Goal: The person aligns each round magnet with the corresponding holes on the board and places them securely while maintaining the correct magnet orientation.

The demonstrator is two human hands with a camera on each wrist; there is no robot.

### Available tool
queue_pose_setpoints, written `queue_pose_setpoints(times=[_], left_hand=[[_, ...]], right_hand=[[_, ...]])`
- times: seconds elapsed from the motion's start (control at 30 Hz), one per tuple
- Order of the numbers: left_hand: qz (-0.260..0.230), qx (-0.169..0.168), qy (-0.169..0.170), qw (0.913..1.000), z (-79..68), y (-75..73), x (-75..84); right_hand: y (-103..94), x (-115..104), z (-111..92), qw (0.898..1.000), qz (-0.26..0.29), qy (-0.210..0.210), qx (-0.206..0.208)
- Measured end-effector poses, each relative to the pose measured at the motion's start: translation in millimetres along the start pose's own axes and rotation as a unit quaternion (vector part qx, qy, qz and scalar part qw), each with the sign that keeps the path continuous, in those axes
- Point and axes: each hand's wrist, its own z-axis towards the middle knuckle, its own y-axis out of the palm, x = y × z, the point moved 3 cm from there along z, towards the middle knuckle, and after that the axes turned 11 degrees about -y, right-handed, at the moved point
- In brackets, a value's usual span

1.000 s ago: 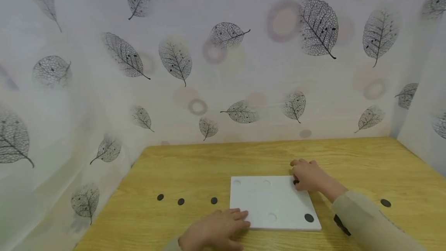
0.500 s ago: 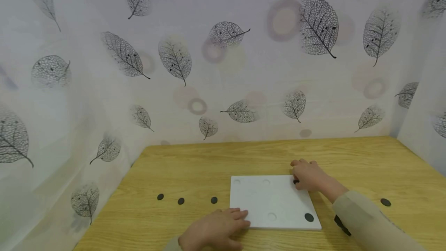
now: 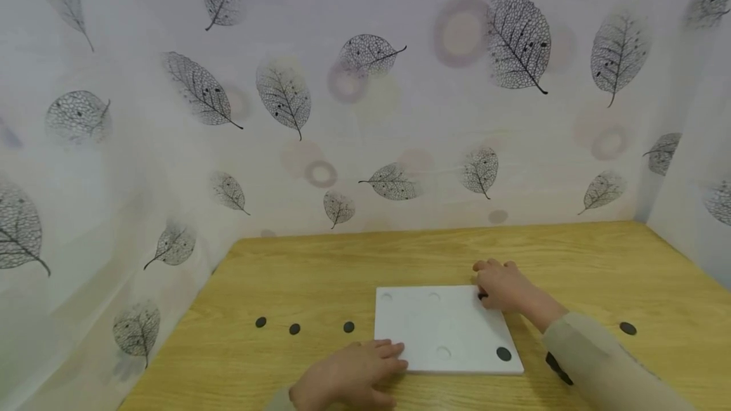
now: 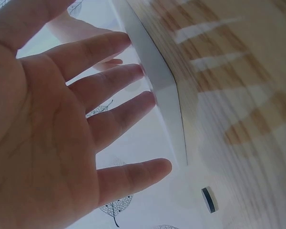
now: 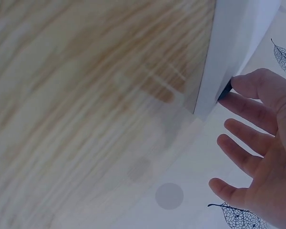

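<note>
A white rectangular board (image 3: 417, 322) with shallow round recesses lies flat on the table. At its far right corner my right hand (image 3: 502, 287) pinches a small black disc (image 5: 225, 90) between thumb and index finger, right at the board's surface; the other fingers are spread. My left hand (image 3: 351, 373) touches the board's near left corner with its fingers extended, and the left wrist view shows its fingertips (image 4: 148, 99) along the board's edge. Another black disc (image 3: 504, 354) sits in the near right corner of the board.
Three black discs lie in a loose row left of the board, the nearest disc (image 3: 349, 327) close to its edge. One more disc (image 3: 628, 328) is on the wooden table (image 3: 320, 271) beyond the right sleeve. Leaf-patterned sheeting (image 3: 365, 113) surrounds the back and sides.
The head view has shifted very slightly. Both hands, the board and the discs keep their places relative to each other.
</note>
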Motion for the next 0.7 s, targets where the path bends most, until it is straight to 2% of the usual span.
queue_pose_setpoints(times=[0.37,0.7], left_hand=[[-0.003,0.001,-0.005,1.0,1.1,0.6,-2.2],[0.013,0.007,0.005,0.9999,0.7,0.8,-1.2]], right_hand=[[-2.5,-2.0,-0.1,0.999,-0.016,-0.019,0.023],[-0.9,-4.5,-2.8,1.0,-0.005,-0.014,0.022]])
